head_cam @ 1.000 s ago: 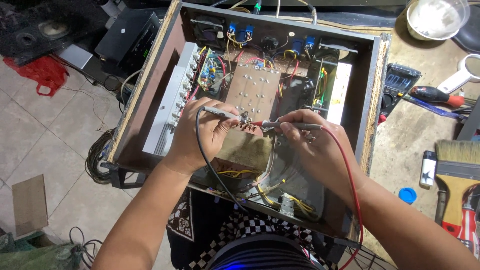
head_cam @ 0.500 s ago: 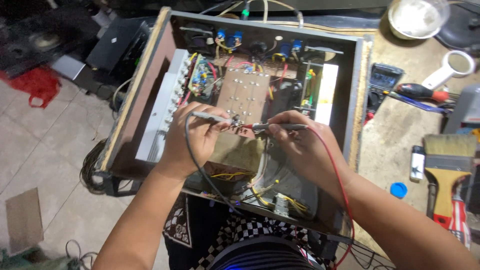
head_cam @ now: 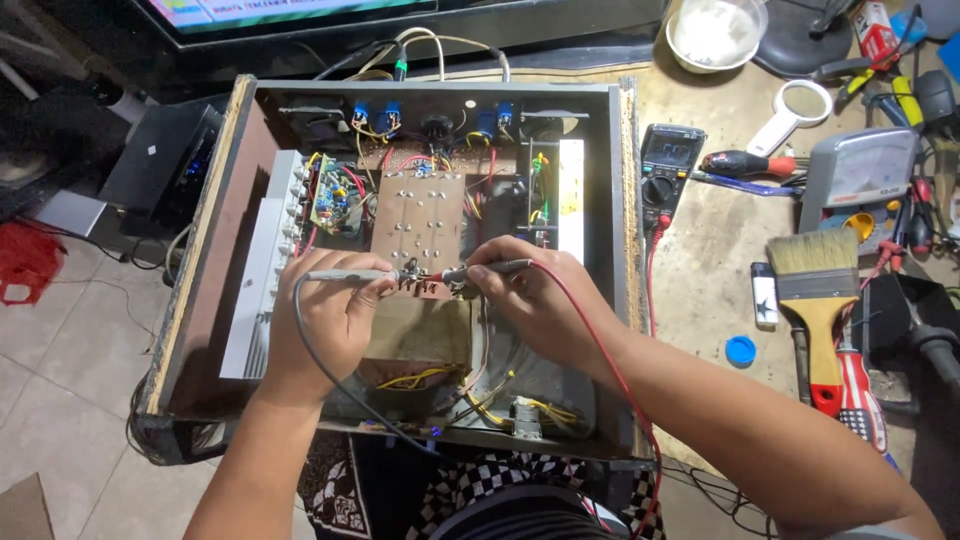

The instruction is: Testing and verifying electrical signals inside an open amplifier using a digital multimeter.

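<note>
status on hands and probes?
Left hand grips black-lead probe; right hand grips red-lead probe. Both tips meet at circuit board edge inside open chassis. Nothing blocking.

Raw, rough-edged wood is being shown by the walls of the open case [head_cam: 205,250], with a ribbed, matt metal heat sink [head_cam: 262,290] fixed inside. Matt grey plastic is being gripped on the probes [head_cam: 345,274]. The worktop [head_cam: 700,270] is being seen as scuffed and dull (its paintbrush [head_cam: 818,300] glossy-handled, coarse-bristled).
</note>
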